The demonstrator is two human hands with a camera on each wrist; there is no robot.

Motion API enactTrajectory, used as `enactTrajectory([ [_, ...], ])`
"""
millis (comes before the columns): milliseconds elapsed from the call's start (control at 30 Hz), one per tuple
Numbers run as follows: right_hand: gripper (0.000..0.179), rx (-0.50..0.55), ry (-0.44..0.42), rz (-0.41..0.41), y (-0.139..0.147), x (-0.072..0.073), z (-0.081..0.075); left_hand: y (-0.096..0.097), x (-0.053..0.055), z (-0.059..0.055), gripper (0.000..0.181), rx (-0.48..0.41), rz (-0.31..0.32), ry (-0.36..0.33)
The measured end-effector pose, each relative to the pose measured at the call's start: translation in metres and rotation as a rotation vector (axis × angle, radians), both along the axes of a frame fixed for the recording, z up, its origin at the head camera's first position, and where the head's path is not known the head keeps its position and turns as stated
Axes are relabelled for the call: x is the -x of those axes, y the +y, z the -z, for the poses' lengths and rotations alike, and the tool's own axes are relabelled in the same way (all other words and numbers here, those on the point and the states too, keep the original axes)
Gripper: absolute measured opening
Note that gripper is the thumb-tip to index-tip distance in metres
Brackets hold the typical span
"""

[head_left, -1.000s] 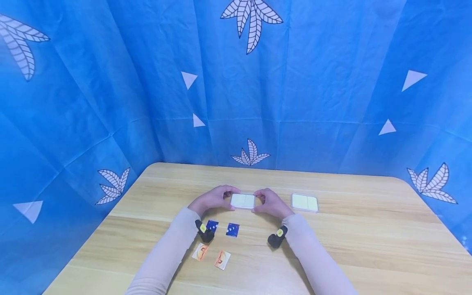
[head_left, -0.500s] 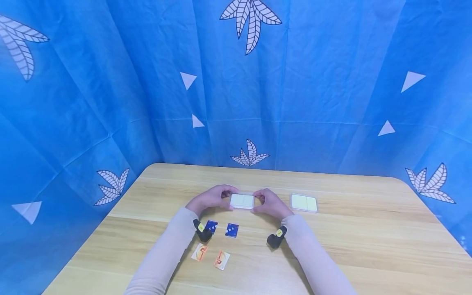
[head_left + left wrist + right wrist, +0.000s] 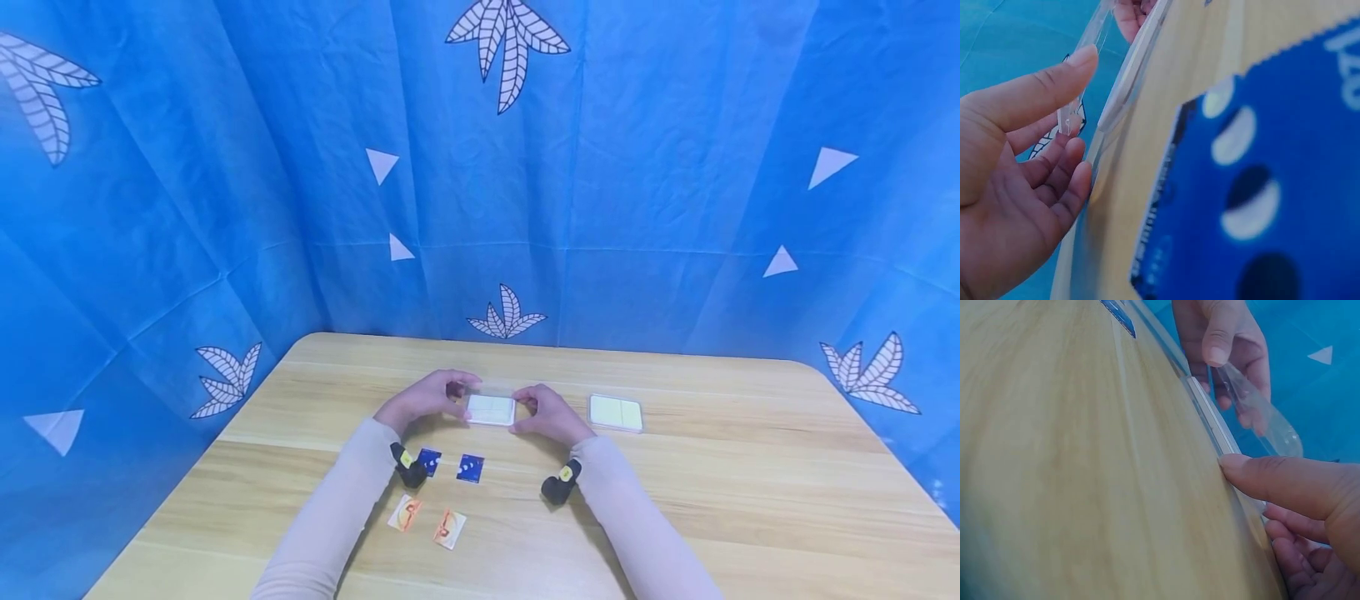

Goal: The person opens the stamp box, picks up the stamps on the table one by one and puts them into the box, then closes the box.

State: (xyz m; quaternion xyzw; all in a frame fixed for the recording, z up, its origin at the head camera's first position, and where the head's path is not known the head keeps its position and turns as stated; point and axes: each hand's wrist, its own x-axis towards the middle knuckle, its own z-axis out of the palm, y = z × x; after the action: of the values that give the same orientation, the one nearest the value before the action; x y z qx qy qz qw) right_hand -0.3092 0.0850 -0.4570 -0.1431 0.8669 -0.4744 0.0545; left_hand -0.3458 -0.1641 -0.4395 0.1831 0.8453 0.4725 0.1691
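Note:
A shallow clear case (image 3: 491, 409) lies on the table with two pale rectangles side by side inside. My left hand (image 3: 427, 398) pinches the left end of its thin transparent lid (image 3: 1260, 406) between thumb and fingers. That end stands raised and tilted in the right wrist view, apart from the case's white-edged base (image 3: 1213, 415). On the right side, my right hand (image 3: 553, 415) grips the case's end, thumb (image 3: 1285, 484) on the near edge and fingers behind. Whether the lid's right end still touches the base cannot be told.
A second clear case (image 3: 616, 413) with pale rectangles lies to the right. Nearer are a blue card (image 3: 471, 468), another blue card (image 3: 430, 462) partly behind the left wrist camera, and two orange cards, one left (image 3: 406, 512), one right (image 3: 450, 529). A blue curtain (image 3: 637, 167) hangs behind.
My left hand has risen slightly from the case, and the clear lid's left end has come up with it. The right hand stays at the case's right end.

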Motion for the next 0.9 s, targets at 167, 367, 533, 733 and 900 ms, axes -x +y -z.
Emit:
enactTrajectory([
  [167,0.058,-0.014,-0.007,-0.007,0.000,0.001,0.002,-0.003,0.004,-0.004,0.063,-0.008,-0.007,0.034],
  [367,0.057,-0.009,-0.011,-0.014,0.001,0.000,0.003,-0.006,0.010,-0.004,0.060,-0.001,-0.059,0.046],
  [533,0.056,-0.020,0.000,-0.031,0.004,0.000,0.004,-0.006,0.015,-0.004,0.061,0.005,-0.113,0.037],
  [733,0.055,-0.019,0.010,-0.036,0.006,0.002,0.003,-0.004,0.025,-0.003,0.059,0.010,-0.155,0.025],
  [900,0.054,-0.016,0.008,-0.034,0.007,0.002,0.001,-0.001,0.031,-0.005,0.058,0.013,-0.166,0.012],
])
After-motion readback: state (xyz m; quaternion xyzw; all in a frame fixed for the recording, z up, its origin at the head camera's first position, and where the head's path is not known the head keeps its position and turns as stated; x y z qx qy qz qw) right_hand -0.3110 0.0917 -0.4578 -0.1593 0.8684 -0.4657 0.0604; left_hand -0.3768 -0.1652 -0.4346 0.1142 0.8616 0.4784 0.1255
